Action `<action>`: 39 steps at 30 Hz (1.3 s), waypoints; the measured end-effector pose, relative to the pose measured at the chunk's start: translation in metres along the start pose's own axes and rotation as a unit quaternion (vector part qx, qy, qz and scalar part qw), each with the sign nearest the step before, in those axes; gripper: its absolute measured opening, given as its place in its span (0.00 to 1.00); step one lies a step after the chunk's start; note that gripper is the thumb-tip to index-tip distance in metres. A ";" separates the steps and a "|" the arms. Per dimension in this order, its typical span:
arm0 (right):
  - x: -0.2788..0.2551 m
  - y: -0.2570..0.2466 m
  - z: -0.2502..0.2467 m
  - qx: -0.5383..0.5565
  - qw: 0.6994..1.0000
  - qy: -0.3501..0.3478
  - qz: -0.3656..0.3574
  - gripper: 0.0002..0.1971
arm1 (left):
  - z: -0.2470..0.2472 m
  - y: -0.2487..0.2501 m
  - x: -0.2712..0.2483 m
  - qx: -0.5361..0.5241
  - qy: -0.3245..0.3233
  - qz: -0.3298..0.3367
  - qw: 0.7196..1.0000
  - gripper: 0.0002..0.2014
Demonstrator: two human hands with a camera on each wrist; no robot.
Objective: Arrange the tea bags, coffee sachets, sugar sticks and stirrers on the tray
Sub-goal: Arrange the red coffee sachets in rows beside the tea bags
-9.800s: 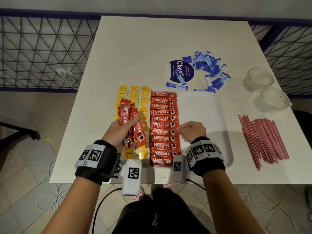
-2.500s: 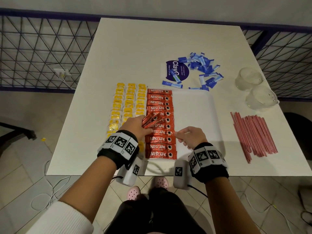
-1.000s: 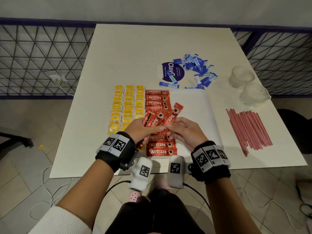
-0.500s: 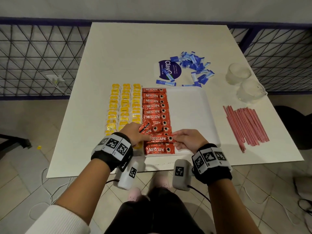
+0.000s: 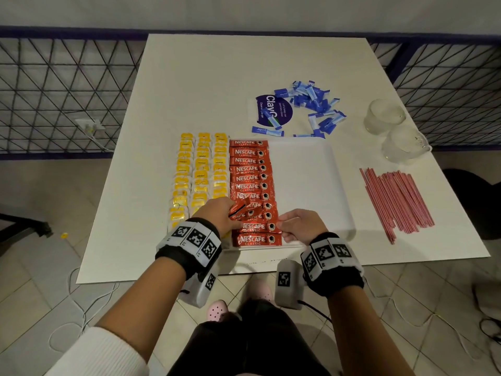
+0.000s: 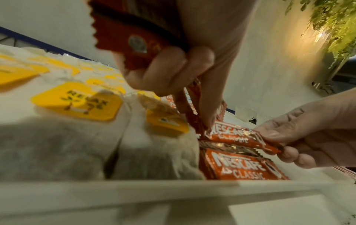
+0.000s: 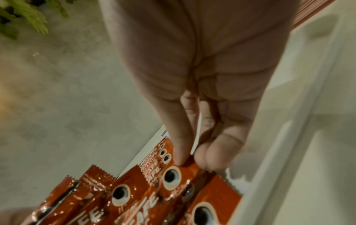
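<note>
Now, your hands: both sit low over the near end of the tray, on the white surface.
Left hand: your fingers are curled round a few spare coffee sachets, which stick out toward the right over the red column; one fingertip reaches down to the left end of the sachet being laid.
Right hand: your thumb and fingers pinch the right end of one sachet, second from the near end of the column, held slightly raised above the last one.
Coffee column: red sachets lie overlapping in one straight column down the tray's left part, cup print to the right.
Tea bags: three columns with yellow tags, just left of the coffee column and touching it; whether they lie inside the tray's rim you cannot tell from the head view.
Tray, right part: bare white.
Sugar sticks: a loose blue heap on the surface beyond the tray, some lying on a round dark blue packet.
Stirrers: a flat pink bundle on the surface, well right of the tray.
Cups: two clear ones, touching, beyond the stirrers near the right edge.
</note>
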State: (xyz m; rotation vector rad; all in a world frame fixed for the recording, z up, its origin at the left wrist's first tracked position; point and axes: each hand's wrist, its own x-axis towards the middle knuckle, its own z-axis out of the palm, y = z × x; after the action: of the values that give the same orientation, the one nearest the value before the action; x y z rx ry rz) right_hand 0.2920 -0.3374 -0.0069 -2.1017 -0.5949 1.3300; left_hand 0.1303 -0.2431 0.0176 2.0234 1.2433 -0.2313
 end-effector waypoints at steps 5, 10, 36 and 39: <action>0.003 0.000 0.002 -0.009 1.000 0.012 0.012 0.07 | 0.001 0.000 -0.001 0.026 0.005 0.022 0.999 0.20; 0.002 -0.002 0.002 -0.017 1.000 0.012 0.019 0.05 | -0.001 0.002 -0.002 0.021 -0.005 0.015 1.000 0.19; -0.019 -0.027 -0.009 0.082 0.991 -0.039 -0.100 0.04 | -0.019 0.009 -0.010 -0.317 -0.078 0.014 0.945 0.06; -0.020 -0.027 -0.012 0.081 0.992 -0.030 -0.087 0.07 | -0.025 0.004 -0.016 -0.375 -0.078 0.002 0.924 0.04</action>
State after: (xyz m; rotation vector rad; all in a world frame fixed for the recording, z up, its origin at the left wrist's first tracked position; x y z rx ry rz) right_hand 0.2935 -0.3329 0.0282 -1.8412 -0.6577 1.3013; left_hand 0.1204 -0.2381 0.0456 1.3125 1.0153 0.0858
